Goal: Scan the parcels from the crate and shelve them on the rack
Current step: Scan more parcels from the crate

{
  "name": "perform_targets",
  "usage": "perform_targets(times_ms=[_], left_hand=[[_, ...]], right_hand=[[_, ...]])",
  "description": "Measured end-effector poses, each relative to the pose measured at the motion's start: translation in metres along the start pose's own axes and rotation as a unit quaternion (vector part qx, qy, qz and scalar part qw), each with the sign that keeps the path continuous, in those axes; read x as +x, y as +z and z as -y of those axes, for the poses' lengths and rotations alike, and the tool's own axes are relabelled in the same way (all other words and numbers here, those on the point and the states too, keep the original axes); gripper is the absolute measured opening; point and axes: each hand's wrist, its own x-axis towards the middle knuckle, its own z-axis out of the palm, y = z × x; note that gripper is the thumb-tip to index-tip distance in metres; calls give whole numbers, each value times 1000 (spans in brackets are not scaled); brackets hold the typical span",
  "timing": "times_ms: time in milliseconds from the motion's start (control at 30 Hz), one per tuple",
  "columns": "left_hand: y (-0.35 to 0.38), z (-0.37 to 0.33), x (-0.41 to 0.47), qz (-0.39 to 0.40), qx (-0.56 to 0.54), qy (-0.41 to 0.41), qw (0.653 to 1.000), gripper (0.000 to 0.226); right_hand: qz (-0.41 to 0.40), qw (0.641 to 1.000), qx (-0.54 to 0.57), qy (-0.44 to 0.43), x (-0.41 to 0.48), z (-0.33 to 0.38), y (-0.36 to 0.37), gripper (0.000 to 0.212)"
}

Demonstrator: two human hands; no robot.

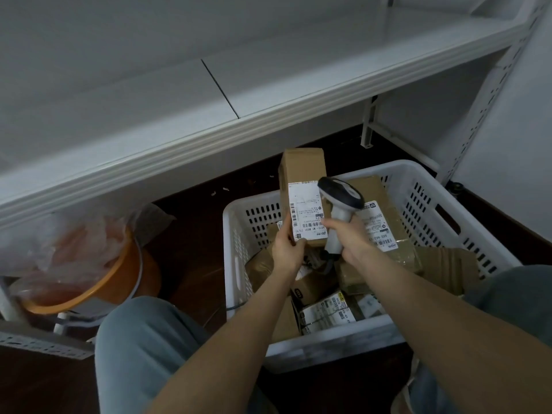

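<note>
Both bare forearms stretched forward side by side, left hand [287, 249] pinching a parcel [301, 167] upright, right hand [351, 239] curled round the handle of a scanner [340, 196]

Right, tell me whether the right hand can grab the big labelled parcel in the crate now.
Probably not yet. The right hand grips the scanner, so its fingers are taken. The big labelled parcel lies close by with its top uncovered; the left hand holds a small box.

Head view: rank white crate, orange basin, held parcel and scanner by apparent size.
1. white crate
2. orange basin, partly covered by a plastic bag
3. held parcel
4. scanner, close to the parcel in length but slimmer
</note>
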Motion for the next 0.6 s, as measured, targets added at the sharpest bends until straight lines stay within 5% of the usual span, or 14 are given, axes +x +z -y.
perform_targets(times_ms=[267,600], left_hand=[[10,-13,23,-11,95,-113,989,56],[9,-18,30,-35,-58,-183,981,42]], right_hand=[[-58,998,-12,19,2,-9,-8,40],[-29,999,29,17,-29,-19,-25,6]])
